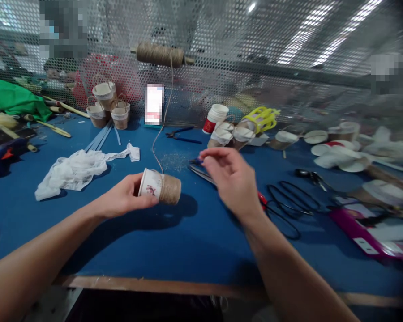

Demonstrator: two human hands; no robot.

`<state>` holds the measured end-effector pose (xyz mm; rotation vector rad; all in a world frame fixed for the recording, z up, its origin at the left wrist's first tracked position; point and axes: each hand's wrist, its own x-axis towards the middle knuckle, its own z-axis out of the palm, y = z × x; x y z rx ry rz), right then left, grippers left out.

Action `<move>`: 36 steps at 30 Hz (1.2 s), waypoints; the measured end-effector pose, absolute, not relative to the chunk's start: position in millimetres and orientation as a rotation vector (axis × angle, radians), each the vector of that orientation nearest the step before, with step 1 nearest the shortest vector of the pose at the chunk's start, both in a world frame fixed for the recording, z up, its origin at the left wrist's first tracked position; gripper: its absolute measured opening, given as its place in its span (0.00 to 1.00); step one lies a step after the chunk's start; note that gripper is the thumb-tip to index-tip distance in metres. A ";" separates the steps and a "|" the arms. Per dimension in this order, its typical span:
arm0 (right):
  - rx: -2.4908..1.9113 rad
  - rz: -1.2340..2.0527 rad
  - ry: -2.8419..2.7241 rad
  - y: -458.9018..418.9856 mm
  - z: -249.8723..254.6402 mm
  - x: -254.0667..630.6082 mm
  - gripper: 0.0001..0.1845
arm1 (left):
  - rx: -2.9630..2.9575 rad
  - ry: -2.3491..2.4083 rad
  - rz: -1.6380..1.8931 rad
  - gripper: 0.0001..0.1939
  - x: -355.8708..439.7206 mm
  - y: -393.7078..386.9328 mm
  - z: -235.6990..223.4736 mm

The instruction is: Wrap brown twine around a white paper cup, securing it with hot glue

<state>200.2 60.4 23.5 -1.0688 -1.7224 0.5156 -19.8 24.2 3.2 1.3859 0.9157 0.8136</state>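
My left hand (122, 197) holds a small paper cup (159, 186) on its side above the blue table (174, 250); the cup's lower half is wrapped in brown twine. A strand of twine (161, 134) runs from the cup up to a twine spool (160, 54) mounted on the mesh screen. My right hand (230, 179) hovers to the right of the cup, fingers curled and blurred, over a pair of scissors (203, 172) lying on the table. Whether it grips anything is unclear.
A crumpled white cloth (75, 170) lies to the left, twine-wrapped cups (107, 107) at the back left, more cups (226, 132) and a yellow object (262, 118) behind. Black cord (289, 205), scissors (314, 176), a magenta box (366, 228) sit right. A glue gun (3, 154) far left.
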 end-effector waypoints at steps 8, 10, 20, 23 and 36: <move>-2.041 0.169 -1.883 118.8 26.4 264.9 0.15 | 1.246 0.924 0.912 0.25 -12.2 23.1 -9.3; -2.094 0.265 -1.946 126.2 15.8 268.7 0.13 | 1.236 0.940 0.929 0.26 -10.7 22.9 -8.2; -1.961 0.522 -1.836 114.9 21.3 257.1 0.10 | 1.332 0.972 0.970 0.23 -8.9 27.9 -6.0; -1.636 0.832 -1.702 89.8 37.3 246.3 0.14 | 1.414 1.006 0.961 0.24 -12.3 29.5 -7.8; -1.374 0.816 -2.018 27.7 35.3 211.7 0.10 | 1.700 1.156 0.850 0.20 -18.6 36.5 -14.5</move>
